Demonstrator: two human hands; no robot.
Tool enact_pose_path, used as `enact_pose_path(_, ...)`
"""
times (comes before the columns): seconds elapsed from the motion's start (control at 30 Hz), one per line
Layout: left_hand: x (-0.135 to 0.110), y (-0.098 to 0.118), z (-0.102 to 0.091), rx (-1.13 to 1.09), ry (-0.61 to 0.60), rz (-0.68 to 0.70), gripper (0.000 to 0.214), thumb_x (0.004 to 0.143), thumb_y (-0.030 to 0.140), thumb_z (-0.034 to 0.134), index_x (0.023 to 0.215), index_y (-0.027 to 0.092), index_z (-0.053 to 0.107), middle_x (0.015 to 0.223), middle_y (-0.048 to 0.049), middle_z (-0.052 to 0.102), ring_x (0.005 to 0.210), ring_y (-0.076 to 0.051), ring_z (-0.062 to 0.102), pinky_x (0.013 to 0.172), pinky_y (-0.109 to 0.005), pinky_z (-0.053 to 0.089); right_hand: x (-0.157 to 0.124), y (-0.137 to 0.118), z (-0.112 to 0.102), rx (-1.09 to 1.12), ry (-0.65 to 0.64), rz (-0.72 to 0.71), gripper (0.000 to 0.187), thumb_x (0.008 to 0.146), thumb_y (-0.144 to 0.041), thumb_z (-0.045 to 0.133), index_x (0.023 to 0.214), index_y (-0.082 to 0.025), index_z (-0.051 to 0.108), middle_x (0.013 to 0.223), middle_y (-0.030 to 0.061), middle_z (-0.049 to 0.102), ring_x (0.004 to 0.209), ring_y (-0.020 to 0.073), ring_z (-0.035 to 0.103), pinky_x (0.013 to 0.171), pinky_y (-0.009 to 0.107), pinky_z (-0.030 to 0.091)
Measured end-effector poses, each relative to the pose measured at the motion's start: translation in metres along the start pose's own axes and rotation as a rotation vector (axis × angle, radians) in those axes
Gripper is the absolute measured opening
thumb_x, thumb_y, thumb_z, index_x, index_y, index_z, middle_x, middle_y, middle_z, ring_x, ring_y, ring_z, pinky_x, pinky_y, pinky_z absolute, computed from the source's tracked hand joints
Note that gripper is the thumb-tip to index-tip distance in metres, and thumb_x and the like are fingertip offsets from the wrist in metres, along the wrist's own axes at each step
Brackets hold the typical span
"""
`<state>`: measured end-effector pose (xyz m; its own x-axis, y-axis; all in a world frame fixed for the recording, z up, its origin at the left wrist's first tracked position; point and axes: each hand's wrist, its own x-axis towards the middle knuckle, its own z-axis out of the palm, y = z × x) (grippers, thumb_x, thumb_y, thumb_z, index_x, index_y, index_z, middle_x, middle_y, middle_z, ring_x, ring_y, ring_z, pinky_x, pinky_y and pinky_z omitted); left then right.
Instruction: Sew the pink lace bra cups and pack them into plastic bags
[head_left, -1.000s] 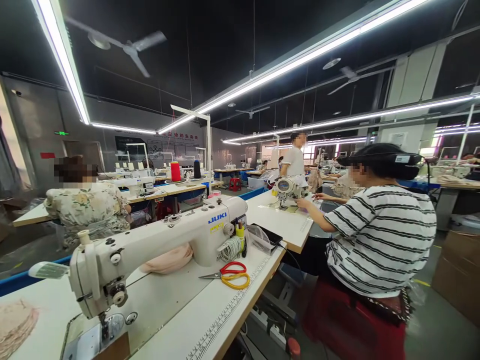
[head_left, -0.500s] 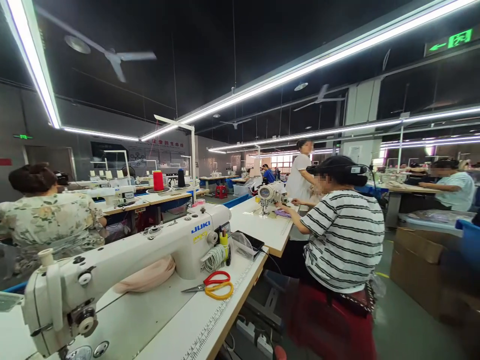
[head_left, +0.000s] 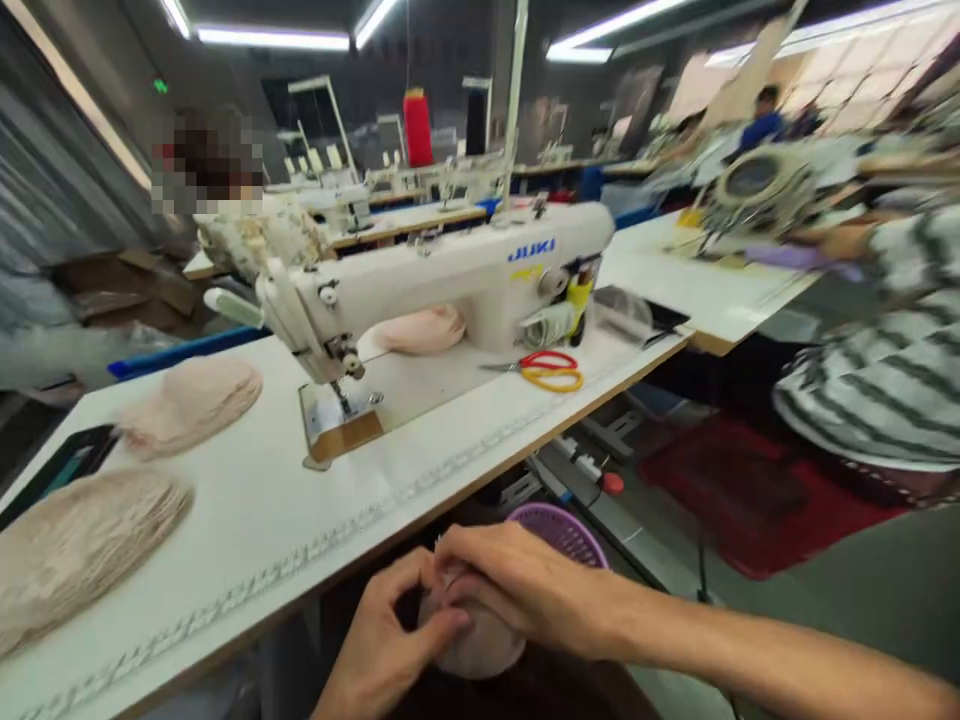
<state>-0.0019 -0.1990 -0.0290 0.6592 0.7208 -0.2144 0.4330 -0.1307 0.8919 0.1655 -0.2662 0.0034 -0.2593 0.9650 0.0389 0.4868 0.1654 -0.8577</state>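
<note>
Pink fabric cup sits below the sewing table, pinched by left hand and right hand; edge-aligning apparently, needing a steady grip.

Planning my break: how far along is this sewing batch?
Done: pink stack, beige stack on the table, third pile under the machine arm; sewn or not, unclear. In hand: left hand and right hand pinch one pale piece. Left: nothing under the needle.

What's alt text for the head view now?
The left hand and right hand pinch a pale fabric piece just below the edge of a white table. On the table: a Juki sewing machine, red and yellow scissors, two stacks of similar pieces.
</note>
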Motion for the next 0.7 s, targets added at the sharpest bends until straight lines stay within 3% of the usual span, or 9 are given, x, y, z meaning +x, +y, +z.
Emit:
enact_pose_path(0.07, 0.007, -0.007, -0.01, -0.052, -0.042, 0.125, 0.031, 0.069, 0.037, 0.072, 0.059, 0.015, 0.051, 0.064, 0.0019, 0.053, 0.068, -0.015, 0.051, 0.066, -0.023, 0.042, 0.008, 0.007, 0.0, 0.029, 0.007, -0.036, 0.011, 0.09, -0.015, 0.048, 0.098, -0.013, 0.057, 0.091, 0.0028, 0.062, 0.082, 0.0145, 0.059, 0.074, 0.031, 0.046)
enact_pose_path(0.13, 0.009, -0.004, -0.02, -0.094, -0.035, 0.174, 0.027, 0.072, 0.034, 0.07, 0.061, 0.015, 0.053, 0.066, 0.0013, 0.054, 0.067, -0.013, 0.05, 0.064, -0.021, 0.04, 0.014, 0.007, -0.005, 0.029, 0.043, -0.058, 0.011, 0.089, -0.012, 0.048, 0.097, -0.013, 0.056, 0.09, 0.0039, 0.063, 0.083, 0.0146, 0.058, 0.074, 0.029, 0.043)
enact_pose_path(0.3, 0.003, 0.013, -0.038, -0.055, 0.004, 0.198, 0.013, 0.074, 0.029, 0.068, 0.076, 0.017, 0.064, 0.075, 0.0003, 0.06, 0.073, -0.013, 0.053, 0.068, -0.019, 0.04, 0.02, -0.002, -0.018, 0.016, 0.069, -0.095, 0.01, 0.09, -0.018, 0.05, 0.099, -0.016, 0.055, 0.092, 0.0023, 0.064, 0.085, 0.0128, 0.059, 0.074, 0.024, 0.041)
enact_pose_path(0.4, -0.002, 0.01, -0.032, -0.063, -0.006, 0.117, 0.011, 0.076, 0.027, 0.066, 0.075, 0.016, 0.065, 0.073, 0.0004, 0.06, 0.068, -0.012, 0.051, 0.064, -0.019, 0.039, 0.01, 0.006, -0.014, 0.034, 0.041, -0.083, 0.008, 0.089, -0.019, 0.052, 0.096, -0.021, 0.055, 0.089, -0.0016, 0.062, 0.08, 0.0107, 0.057, 0.071, 0.021, 0.041)
enact_pose_path(0.5, -0.007, -0.003, -0.017, -0.106, -0.085, 0.003, 0.013, 0.075, 0.026, 0.066, 0.073, 0.014, 0.068, 0.069, -0.0002, 0.059, 0.063, -0.011, 0.05, 0.059, -0.019, 0.036, -0.008, 0.03, 0.002, 0.067, 0.005, 0.01, 0.025, 0.079, -0.017, 0.063, 0.101, -0.023, 0.051, 0.079, -0.0036, 0.058, 0.069, 0.0105, 0.055, 0.06, 0.018, 0.043)
enact_pose_path(0.6, -0.011, -0.02, -0.004, -0.192, -0.105, -0.052, 0.015, 0.071, 0.028, 0.069, 0.076, 0.014, 0.072, 0.071, -0.002, 0.062, 0.067, -0.013, 0.053, 0.063, -0.02, 0.037, -0.021, 0.057, 0.023, 0.131, -0.062, 0.255, 0.027, 0.075, -0.021, 0.064, 0.1, -0.027, 0.054, 0.078, -0.004, 0.058, 0.072, 0.0127, 0.058, 0.065, 0.02, 0.046)
enact_pose_path(0.7, -0.017, -0.031, 0.002, -0.241, -0.074, -0.134, 0.017, 0.068, 0.028, 0.069, 0.077, 0.013, 0.073, 0.069, -0.0016, 0.062, 0.062, -0.012, 0.051, 0.06, -0.02, 0.036, -0.026, 0.072, 0.039, 0.123, -0.074, 0.286, 0.026, 0.077, -0.027, 0.062, 0.102, -0.027, 0.054, 0.079, -0.002, 0.06, 0.074, 0.0154, 0.059, 0.068, 0.023, 0.047)
